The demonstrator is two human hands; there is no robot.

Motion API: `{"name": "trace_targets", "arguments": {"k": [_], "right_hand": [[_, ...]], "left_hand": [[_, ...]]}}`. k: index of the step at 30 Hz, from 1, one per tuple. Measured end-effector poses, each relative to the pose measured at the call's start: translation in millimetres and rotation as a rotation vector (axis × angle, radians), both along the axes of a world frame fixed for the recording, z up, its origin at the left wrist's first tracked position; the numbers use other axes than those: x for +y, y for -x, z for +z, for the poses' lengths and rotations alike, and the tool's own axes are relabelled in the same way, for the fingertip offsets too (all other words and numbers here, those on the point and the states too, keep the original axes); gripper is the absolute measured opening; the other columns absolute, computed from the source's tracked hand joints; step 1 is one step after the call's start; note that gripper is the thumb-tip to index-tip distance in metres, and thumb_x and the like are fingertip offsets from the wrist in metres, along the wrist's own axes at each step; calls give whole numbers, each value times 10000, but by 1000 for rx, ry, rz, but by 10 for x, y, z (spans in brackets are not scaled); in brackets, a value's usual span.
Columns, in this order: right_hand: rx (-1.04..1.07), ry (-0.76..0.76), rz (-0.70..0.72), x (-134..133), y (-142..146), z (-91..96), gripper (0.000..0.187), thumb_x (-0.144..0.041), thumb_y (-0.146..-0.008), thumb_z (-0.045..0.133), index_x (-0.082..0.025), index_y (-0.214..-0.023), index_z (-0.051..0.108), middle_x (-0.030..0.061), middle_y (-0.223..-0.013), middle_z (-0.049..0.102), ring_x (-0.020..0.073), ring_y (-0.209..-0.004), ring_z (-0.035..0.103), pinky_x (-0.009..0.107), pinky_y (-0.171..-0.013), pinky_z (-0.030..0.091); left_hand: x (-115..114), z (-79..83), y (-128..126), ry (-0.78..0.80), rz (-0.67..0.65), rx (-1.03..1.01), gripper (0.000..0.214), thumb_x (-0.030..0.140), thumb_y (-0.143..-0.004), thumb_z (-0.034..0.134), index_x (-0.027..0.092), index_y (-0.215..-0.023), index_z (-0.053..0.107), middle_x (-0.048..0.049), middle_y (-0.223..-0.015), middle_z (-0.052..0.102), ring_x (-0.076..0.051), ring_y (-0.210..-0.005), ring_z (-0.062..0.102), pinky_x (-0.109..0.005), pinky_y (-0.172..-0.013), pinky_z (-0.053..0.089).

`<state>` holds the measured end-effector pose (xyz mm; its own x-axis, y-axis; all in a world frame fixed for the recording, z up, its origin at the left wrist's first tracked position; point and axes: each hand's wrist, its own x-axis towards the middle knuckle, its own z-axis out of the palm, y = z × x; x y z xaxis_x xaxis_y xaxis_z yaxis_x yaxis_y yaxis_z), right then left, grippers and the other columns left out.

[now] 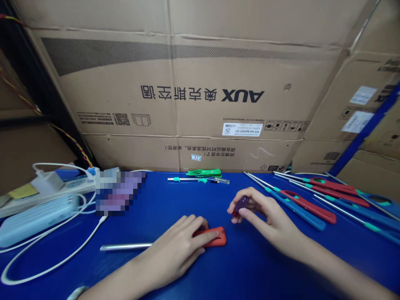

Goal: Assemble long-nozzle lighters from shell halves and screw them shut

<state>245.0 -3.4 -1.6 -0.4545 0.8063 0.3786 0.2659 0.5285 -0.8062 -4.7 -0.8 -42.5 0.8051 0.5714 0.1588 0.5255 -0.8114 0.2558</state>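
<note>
My left hand (187, 246) lies over an orange-red long-necked lighter (222, 237) and holds it down on the blue table. The lighter's metal tube (125, 247) sticks out to the left from under the hand; the middle of the body is covered by my fingers. Between the fingertips of my right hand (259, 212) is a small screwdriver (241, 205) with a dark purple handle. Its thin shaft slants down to the left, and the tip meets the right end of the lighter's handle.
Several red and blue lighters (308, 206) lie at the right. Behind my hands are a green lighter casing (204, 172) and a loose metal tube (184, 179) with small parts. A power bank (37, 218), white cables and a power strip (71, 183) occupy the left. Cardboard (187, 62) walls the back.
</note>
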Motion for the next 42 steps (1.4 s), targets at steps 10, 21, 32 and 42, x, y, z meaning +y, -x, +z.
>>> {"name": "trace_targets", "arguments": {"k": [10, 21, 32, 42], "right_hand": [[-92, -192, -94, 30, 14, -44, 174, -180, -958, 462, -242, -1120, 471, 14, -937, 657, 125, -813, 640, 258, -759, 510], [163, 120, -128, 286, -61, -150, 170, -327, -918, 525, -193, -998, 456, 35, -815, 658, 143, -638, 642, 308, -618, 540], [26, 31, -25, 221, -90, -66, 170, -252, -975, 406, -199, -1127, 462, 47, -910, 630, 138, -701, 606, 306, -680, 514], [-301, -266, 13, -34, -4, 48, 275, -122, -977, 315, -241, -1183, 453, 54, -997, 600, 161, -913, 588, 295, -823, 477]], "left_hand": [[2, -7, 12, -32, -13, -31, 537, 125, -935, 463, 337, -1416, 353, -62, -1135, 505, -220, -978, 507, -350, -859, 467], [-9, 19, 6, -22, -13, -31, 476, 105, -925, 460, 314, -1352, 431, -58, -1140, 497, -217, -962, 492, -342, -857, 449], [-9, 18, 13, -18, -10, -3, 500, 92, -924, 457, 318, -1367, 404, -61, -1160, 484, -222, -974, 483, -351, -866, 437], [-10, 15, 3, -21, -14, -46, 493, 101, -930, 454, 320, -1369, 410, -52, -1104, 504, -210, -946, 494, -326, -850, 434]]}}
